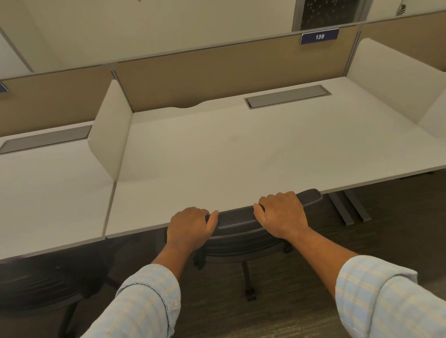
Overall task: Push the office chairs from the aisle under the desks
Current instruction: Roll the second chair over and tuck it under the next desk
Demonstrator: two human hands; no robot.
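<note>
A black mesh-backed office chair [237,216] stands against the front edge of the white desk [241,151] marked 139, its seat mostly hidden under the desktop. Only the top of the backrest, part of the base and a caster show. My left hand [190,229] grips the top rail of the backrest on its left side. My right hand [281,213] grips the same rail further right. A second dark chair [40,289] sits tucked under the neighbouring desk on the left, blurred and in shadow.
Short white side screens [111,134] and a tan back panel [225,73] bound the desk. Grey cable hatches [288,96] are set into the desktops. Metal desk legs [348,207] stand to the right of the chair. Dark carpet [279,310] covers the aisle.
</note>
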